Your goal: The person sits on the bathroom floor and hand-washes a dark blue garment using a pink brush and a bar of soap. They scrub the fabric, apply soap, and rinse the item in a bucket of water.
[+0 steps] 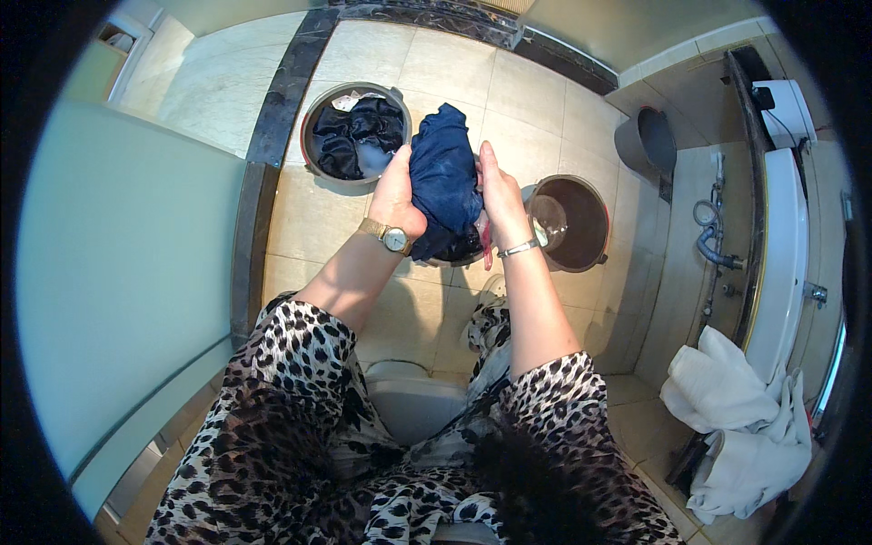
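Between my two hands is a bunched dark blue cloth [444,174], held over a round tub that it mostly hides. My left hand [398,194], with a gold wristwatch, presses on the cloth's left side. On its right side is my right hand [499,197], a silver bracelet at the wrist. Dark cloth and a pink-red strip [486,246] show at the edge of the tub beneath. To the upper left, a grey tub [306,146] holds dark wet cloth [340,143], a white piece and cloudy water.
A dark bucket [589,221] with a clear round container stands right of my right hand. A grey bin [630,143] is by the wall, below the white basin [780,259]. White towels [742,436] hang at lower right. A frosted glass panel [136,272] is at left.
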Demonstrator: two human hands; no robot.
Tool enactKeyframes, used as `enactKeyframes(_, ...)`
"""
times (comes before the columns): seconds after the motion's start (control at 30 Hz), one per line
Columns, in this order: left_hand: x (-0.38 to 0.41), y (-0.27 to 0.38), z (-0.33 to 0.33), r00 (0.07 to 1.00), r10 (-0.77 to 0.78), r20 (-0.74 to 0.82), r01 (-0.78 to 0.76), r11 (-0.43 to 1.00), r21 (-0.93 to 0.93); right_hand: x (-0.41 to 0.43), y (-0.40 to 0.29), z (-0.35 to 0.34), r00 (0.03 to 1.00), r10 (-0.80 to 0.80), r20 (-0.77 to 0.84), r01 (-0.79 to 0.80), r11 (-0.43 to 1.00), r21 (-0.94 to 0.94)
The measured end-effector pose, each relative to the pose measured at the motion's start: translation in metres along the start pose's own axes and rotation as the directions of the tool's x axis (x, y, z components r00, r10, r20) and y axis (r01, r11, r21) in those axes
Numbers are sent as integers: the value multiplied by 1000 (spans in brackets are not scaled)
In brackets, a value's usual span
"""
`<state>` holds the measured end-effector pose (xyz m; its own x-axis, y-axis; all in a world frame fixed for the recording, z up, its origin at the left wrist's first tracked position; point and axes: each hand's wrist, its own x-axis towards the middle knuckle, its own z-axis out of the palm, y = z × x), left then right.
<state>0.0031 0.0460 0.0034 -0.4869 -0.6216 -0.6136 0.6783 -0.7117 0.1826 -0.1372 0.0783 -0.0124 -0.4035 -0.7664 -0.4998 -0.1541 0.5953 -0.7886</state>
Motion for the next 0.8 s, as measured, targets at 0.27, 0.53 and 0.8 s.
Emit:
enactKeyframes(0.27,4,-1,1,991,117,-64,-119,993,-20,-11,0,1,984,-56,172,-20,912,411)
enactKeyframes(0.53,22,-17,-18,956,114,-271,-102,993,58,-7,-7,-5,977,-140,-158,210,562,800)
enactKeyframes(0.8,-9,-28,-7,982,183,54,-191,938,287,-69,-27,30,488,-872,-49,853,488,-186)
